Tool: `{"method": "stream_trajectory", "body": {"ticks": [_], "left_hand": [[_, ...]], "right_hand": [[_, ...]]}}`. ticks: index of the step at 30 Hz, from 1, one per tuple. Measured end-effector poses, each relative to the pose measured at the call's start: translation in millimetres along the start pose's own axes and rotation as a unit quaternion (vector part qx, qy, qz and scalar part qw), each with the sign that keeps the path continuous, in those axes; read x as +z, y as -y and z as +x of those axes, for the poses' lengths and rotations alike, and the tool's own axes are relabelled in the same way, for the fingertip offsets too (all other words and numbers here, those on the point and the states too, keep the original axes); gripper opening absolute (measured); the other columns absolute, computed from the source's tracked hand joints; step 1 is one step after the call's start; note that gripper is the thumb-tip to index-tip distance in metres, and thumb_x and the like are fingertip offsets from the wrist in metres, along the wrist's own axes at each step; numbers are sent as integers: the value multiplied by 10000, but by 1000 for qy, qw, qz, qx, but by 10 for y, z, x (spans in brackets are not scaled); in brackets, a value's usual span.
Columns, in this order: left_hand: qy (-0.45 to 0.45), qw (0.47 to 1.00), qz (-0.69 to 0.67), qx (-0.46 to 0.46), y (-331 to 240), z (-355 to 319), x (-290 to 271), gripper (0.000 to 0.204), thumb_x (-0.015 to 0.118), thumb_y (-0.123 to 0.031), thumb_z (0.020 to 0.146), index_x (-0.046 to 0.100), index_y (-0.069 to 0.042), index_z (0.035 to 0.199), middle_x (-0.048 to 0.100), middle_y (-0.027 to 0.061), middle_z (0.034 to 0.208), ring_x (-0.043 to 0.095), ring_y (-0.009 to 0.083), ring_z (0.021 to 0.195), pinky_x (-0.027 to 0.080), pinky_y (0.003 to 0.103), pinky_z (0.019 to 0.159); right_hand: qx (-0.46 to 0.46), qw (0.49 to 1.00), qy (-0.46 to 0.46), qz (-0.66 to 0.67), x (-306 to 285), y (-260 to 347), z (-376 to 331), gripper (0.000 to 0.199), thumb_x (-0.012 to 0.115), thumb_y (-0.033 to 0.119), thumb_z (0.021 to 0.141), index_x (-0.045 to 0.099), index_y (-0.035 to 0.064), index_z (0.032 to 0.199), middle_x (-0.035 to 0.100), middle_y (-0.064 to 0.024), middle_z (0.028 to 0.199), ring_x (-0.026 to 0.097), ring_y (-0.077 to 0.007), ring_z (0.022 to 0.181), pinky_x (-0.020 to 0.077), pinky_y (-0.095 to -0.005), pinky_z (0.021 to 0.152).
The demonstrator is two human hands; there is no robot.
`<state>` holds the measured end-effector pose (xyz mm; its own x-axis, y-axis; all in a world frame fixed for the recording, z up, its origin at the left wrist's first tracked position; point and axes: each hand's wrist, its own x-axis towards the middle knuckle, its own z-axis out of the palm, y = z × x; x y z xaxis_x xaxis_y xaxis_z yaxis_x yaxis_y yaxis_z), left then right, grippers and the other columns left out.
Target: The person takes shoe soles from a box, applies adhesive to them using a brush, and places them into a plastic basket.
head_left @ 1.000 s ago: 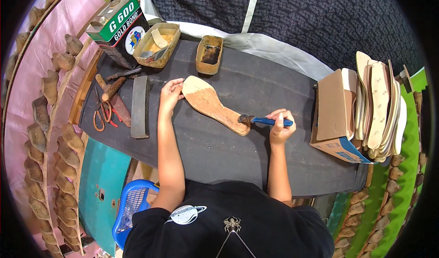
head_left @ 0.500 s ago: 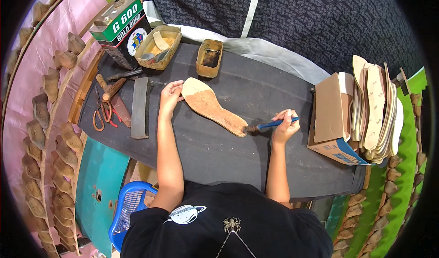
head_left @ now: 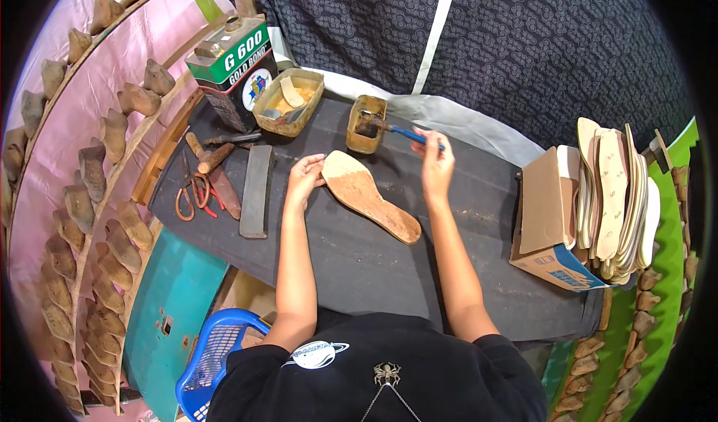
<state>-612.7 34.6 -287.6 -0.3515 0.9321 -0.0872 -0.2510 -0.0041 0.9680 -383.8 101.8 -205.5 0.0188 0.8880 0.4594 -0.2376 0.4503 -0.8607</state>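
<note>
My left hand point(head_left: 303, 181) pinches the broad end of a tan shoe insole point(head_left: 366, 196), which slants across the dark table. Most of the insole's upper face looks brown and wet; a paler patch remains at the end by my fingers. With closed fingers, my right hand point(head_left: 435, 166) grips the blue handle of a brush point(head_left: 407, 133). The brush's head dips into a small tan tub point(head_left: 360, 147) with dark residue inside, beyond the insole.
Left of my left hand lie a grey block point(head_left: 256, 190), orange-handled scissors point(head_left: 193, 194) and a hammer point(head_left: 213, 159). A metal can point(head_left: 238, 71) and a tub of scraps point(head_left: 288, 127) stand behind. On the right, a cardboard box point(head_left: 544, 198) holds stacked insoles point(head_left: 613, 190). Shoe lasts point(head_left: 112, 134) line side racks.
My right hand has moved the brush away from the insole's narrow end, up and left into the small tub. My left hand still holds the insole. The whole view has shifted slightly.
</note>
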Motion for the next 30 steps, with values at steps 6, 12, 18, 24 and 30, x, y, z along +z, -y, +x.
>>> {"method": "stream_trajectory", "body": {"ticks": [6, 12, 18, 24, 30], "left_hand": [[4, 1000, -12, -11, -33, -23, -14, 233, 525, -145, 821, 515, -51, 1034, 591, 38, 902, 570, 112, 746, 464, 252, 661], [0, 1000, -28, -11, -43, -33, -27, 234, 530, -147, 818, 517, -45, 1028, 598, 35, 864, 570, 105, 742, 459, 244, 638], [9, 999, -34, -8, -41, -41, -16, 223, 527, -143, 820, 519, -46, 1021, 596, 37, 867, 571, 107, 746, 463, 246, 641], [10, 999, -44, -6, -17, -18, -7, 225, 532, -147, 817, 523, -48, 1018, 596, 33, 867, 571, 110, 744, 464, 247, 645], [9, 999, -50, -8, -73, -44, 43, 226, 533, -154, 820, 518, -51, 1020, 589, 30, 896, 569, 107, 748, 470, 259, 675]], "right_hand": [[-14, 976, 98, -196, 363, -197, 174, 277, 496, 267, 853, 531, 0, 919, 562, -66, 710, 504, -88, 625, 410, -226, 570], [-60, 957, 142, -244, 519, -275, 296, 285, 531, 246, 824, 512, -14, 939, 573, -177, 861, 584, -247, 700, 450, -314, 639], [-74, 941, 170, -283, 525, -316, 368, 304, 535, 260, 815, 516, -19, 933, 570, -188, 868, 574, -283, 726, 444, -333, 665], [-75, 934, 170, -305, 456, -296, 290, 277, 531, 258, 813, 536, -3, 904, 568, -174, 878, 531, -297, 838, 411, -355, 742], [-91, 934, 179, -294, 401, -146, 201, 249, 519, 240, 818, 533, -7, 846, 572, -159, 843, 536, -286, 783, 418, -350, 716]]}}
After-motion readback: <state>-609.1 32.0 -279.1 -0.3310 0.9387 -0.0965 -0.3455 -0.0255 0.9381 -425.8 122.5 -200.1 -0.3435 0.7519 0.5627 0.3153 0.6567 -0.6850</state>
